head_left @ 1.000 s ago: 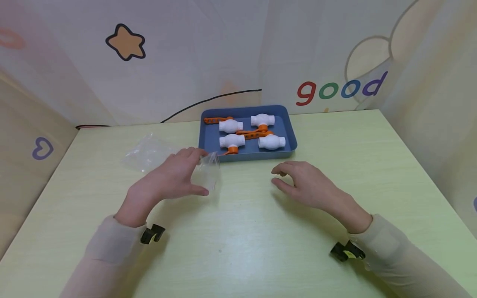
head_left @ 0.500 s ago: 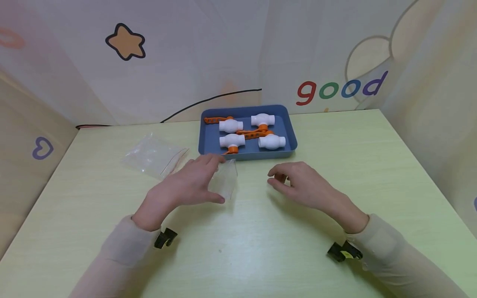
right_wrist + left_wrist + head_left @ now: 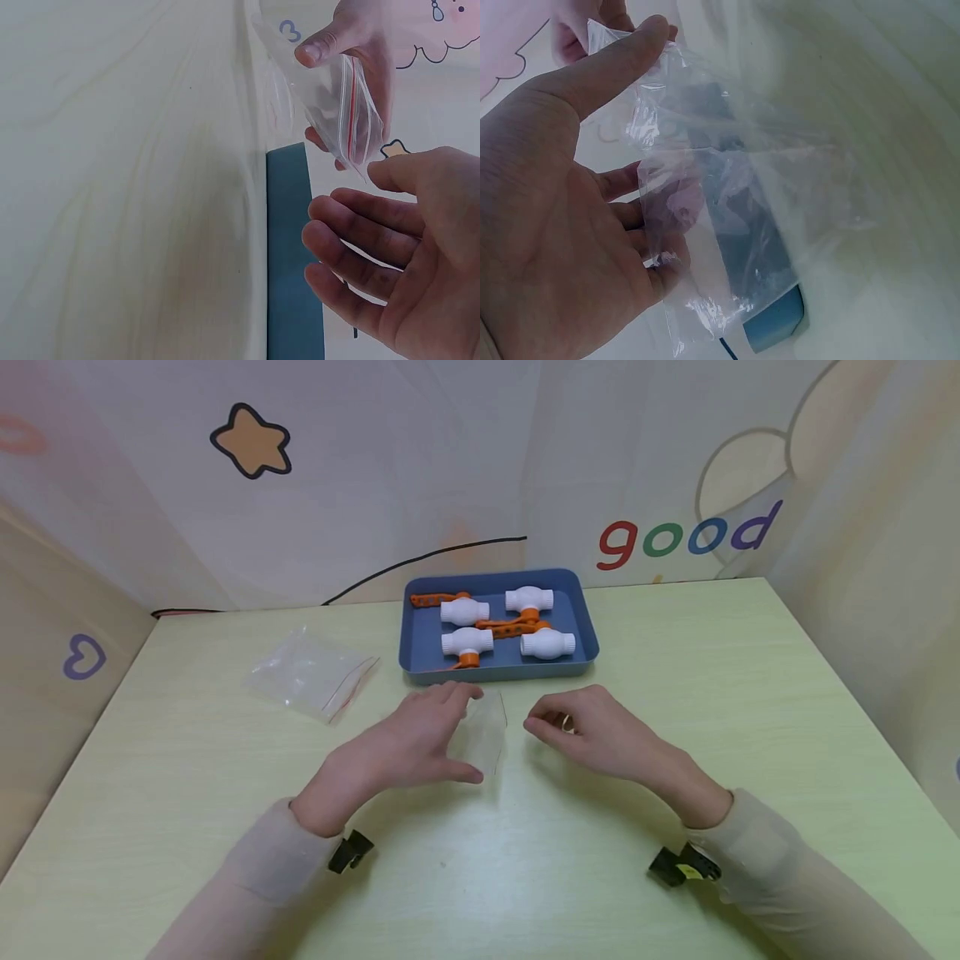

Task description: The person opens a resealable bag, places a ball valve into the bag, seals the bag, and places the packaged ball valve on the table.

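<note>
My left hand [image 3: 408,743] holds a clear zip bag [image 3: 487,735] between its thumb and fingers, above the table in front of the tray. The bag's red-lined mouth faces right; this zip strip [image 3: 347,112] shows in the right wrist view. My right hand [image 3: 600,735] is just right of the bag, apart from it, with bent fingers and nothing in its grasp. Behind both hands stands a blue tray [image 3: 498,674] with several white ball valves [image 3: 547,644] with orange handles [image 3: 438,600] lying in it.
A second clear zip bag [image 3: 303,672] lies flat on the table [image 3: 450,893], left of the tray. A printed curtain [image 3: 420,460] hangs behind the table's back edge and along both sides.
My left hand has carried the zip bag to the right and nearer to me, uncovering more of the bag on the table. The right hand has shifted slightly left, its fingertips closer together.
</note>
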`<state>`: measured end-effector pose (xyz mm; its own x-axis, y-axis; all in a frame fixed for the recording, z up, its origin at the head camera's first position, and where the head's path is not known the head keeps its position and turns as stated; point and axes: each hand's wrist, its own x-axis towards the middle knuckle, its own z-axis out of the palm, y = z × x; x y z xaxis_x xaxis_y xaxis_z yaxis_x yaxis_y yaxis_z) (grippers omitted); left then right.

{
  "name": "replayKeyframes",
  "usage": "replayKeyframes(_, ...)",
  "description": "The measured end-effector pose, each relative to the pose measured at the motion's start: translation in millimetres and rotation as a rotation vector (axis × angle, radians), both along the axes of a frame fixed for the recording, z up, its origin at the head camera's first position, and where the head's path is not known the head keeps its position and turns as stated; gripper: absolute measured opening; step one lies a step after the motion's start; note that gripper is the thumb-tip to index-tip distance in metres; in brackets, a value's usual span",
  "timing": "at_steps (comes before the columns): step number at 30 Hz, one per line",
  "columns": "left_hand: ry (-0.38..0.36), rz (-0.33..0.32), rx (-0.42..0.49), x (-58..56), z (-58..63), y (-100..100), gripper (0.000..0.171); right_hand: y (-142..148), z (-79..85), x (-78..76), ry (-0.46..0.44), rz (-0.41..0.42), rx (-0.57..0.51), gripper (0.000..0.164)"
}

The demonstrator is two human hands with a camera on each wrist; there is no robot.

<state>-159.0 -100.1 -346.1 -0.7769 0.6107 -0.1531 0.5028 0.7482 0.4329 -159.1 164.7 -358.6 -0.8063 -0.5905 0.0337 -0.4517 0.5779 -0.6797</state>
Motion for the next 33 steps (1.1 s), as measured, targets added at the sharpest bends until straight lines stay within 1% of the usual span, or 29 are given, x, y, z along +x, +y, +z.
replayKeyframes(5, 0.011, -0.017, 0.012, 3.8, -2.0, 6.5, 0.097, -2.6, 0.4, 0.5, -0.014, 0.009, -0.014, 0.016)
replayKeyframes(10, 0.039, -0.031, 0.008, 7.2, -2.3, 11.3, 0.098, -5.7, 0.9, 1.4, -0.034, 0.009, -0.018, 0.016)
replayKeyframes(18, 0.103, -0.052, 0.007, 9.4, -3.6, 13.6, 0.097, -6.9, 0.7, 1.4, -0.102, -0.019, -0.05, 0.012)
replayKeyframes(21, 0.112, -0.054, 0.01, 10.0, -4.0, 13.3, 0.097, -7.3, 1.1, 1.8, -0.13, -0.041, -0.067, 0.012)
replayKeyframes(26, 0.126, -0.046, 0.002, 10.3, -5.0, 12.2, 0.104, -7.2, 3.9, 2.5, -0.162, -0.092, -0.105, 0.014)
replayKeyframes(33, 0.14, -0.022, -0.038, 10.8, -6.1, 10.8, 0.117, -3.1, 5.9, 1.9, -0.195, -0.137, -0.152, 0.015)
